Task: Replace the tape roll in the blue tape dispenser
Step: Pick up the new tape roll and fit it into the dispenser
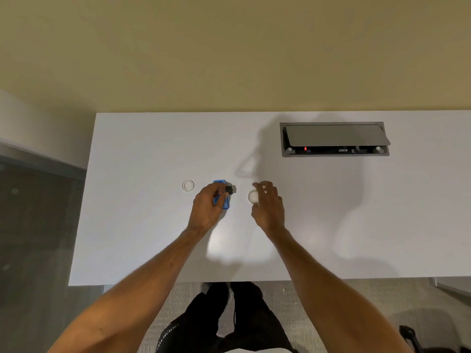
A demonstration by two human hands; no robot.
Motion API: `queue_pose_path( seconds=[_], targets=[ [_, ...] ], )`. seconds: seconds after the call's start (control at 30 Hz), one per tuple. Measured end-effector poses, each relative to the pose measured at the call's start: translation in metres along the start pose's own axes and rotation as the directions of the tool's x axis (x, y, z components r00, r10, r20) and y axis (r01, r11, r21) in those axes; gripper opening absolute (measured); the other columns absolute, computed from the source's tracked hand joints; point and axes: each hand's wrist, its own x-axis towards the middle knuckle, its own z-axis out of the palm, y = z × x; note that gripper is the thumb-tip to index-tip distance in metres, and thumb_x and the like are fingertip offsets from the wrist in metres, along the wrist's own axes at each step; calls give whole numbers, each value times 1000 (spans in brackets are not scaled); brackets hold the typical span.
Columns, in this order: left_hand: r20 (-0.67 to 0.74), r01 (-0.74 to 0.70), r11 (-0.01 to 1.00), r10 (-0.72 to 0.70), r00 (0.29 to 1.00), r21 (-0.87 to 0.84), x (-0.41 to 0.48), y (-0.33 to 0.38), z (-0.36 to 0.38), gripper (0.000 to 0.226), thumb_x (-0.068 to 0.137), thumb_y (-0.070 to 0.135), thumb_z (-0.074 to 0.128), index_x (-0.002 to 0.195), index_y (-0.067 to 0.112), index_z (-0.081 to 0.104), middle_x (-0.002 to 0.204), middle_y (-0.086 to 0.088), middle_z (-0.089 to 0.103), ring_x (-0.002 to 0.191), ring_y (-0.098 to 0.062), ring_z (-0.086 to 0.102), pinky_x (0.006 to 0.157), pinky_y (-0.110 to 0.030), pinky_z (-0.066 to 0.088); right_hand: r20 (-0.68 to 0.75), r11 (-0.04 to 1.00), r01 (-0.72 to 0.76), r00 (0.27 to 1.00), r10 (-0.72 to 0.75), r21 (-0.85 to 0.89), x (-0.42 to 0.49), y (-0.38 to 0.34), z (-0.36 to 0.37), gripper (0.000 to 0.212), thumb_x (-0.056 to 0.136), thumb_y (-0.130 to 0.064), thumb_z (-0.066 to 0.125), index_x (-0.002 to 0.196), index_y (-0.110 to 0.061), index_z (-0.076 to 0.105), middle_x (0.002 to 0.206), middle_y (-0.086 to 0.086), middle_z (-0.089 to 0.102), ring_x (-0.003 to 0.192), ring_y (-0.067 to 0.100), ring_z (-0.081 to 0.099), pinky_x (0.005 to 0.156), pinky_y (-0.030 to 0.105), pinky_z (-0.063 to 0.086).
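The blue tape dispenser (221, 193) lies on the white table (142, 225) near its middle. My left hand (207, 206) covers part of it, and its fingers pinch a small black piece (229, 189) at the dispenser's right side. One tape roll (188, 185) lies flat to the left of the dispenser. A second tape roll (253, 197) lies to the right. My right hand (267, 205) hovers just over that roll with its fingers spread, and whether it touches the roll is unclear.
A grey cable box (334, 138) with a raised lid is set into the table at the back right. The table's front edge runs just above my legs. A beige wall stands behind the table.
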Motion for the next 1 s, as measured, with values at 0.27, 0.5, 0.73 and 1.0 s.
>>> queue_pose_path(
  seconds=[0.27,0.5,0.73,1.0],
  targets=[
    [10,12,1000,-12,1000,-10,8,4,0,25,105,20,63,130,19,68,127,3,74,120,-21,70,106,-44,59,63,998,44,997,-41,-44,5,4,4,75,94,-15,74,157,-24,35,154,1,40,138,21,49,108,34,52],
    [35,5,1000,-5,999,15,10,4,-3,21,105,26,63,125,23,71,112,11,75,107,-15,73,95,-38,64,68,996,49,997,-44,-72,6,4,2,66,95,-14,75,152,-23,42,153,3,41,137,22,50,107,32,55],
    [32,-4,1000,4,999,12,6,7,-6,14,106,30,62,118,35,69,100,30,68,92,8,69,82,-12,55,48,999,43,998,-41,-25,0,2,0,62,96,-12,73,151,-21,45,150,2,47,130,23,55,105,30,55],
    [39,-11,1000,11,999,-3,2,8,-10,15,106,25,60,118,24,70,108,14,73,103,-15,73,89,-29,63,51,866,-63,998,44,496,-15,-18,-2,54,92,5,71,139,-19,61,141,7,50,126,24,60,106,33,56]
  ],
)
